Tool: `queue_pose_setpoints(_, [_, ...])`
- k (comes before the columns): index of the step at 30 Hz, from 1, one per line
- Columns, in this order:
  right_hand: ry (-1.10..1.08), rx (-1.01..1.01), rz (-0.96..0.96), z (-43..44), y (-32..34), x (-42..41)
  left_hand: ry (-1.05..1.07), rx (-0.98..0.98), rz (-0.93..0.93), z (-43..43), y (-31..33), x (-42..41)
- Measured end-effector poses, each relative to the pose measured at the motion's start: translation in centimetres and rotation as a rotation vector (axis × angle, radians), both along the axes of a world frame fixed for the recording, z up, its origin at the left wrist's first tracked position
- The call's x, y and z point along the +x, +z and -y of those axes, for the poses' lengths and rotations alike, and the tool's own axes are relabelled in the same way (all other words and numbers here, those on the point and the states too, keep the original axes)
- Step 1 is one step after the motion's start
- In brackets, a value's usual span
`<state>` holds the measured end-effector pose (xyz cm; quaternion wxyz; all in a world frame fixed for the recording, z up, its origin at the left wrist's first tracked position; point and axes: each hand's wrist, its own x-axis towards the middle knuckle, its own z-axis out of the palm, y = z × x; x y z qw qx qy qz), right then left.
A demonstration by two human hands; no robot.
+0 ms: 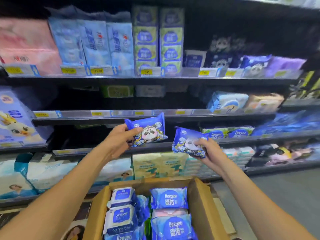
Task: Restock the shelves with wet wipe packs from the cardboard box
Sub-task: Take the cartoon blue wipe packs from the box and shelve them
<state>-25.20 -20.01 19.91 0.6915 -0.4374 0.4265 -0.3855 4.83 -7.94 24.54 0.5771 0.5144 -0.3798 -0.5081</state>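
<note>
Packs in hand, one per side. Left grip (119, 137) is curled round a blue panda pack (149, 130) at centre frame, thumb across its front. That pack is level with the dark shelf gap (83, 135) left of centre. Right grip (207, 151) is wrapped over the lower right corner of a second panda pack (187, 141) just right of centre, pack tilted. The two packs are near each other, not touching. Cardboard box (200, 201) sits open at bottom centre with spare packs (168, 198) inside.

Risks, my read:
- Both holds sit toward the pack edges on soft film wrap, so a pack can slip or fold when pushed in one-handed.
- The price-tag rail (78, 114) can catch a pack's edge.
- Similar blue packs sit on several shelves, so a wrong slot is likely if the tag isn't checked.

Hard to see:
- The whole frame is motion-blurred and the price tags are unreadable.
- The depth of the dark gap is hidden, so I can't tell how much room it has.
- The box is cut off at the lower edge, so the remaining count is unknown.
- The left fingers behind the pack are out of sight.
</note>
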Motion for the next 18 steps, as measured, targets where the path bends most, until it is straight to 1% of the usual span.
queue_pose_setpoints(5, [-0.077,-0.148,0.071,3.1,4.1,-3.6,-0.038,-0.047,0.034,4.9,4.8,-3.3])
queue_pose_setpoints(12, [-0.170,-0.316,0.079,7.8,9.8,-8.8,-0.053,-0.138,0.205,12.3,12.1,-8.9])
queue_pose_setpoints(18, [-0.230,-0.421,0.053,11.3,14.8,-12.4,-0.047,-0.265,0.302,19.3,17.4,-13.1])
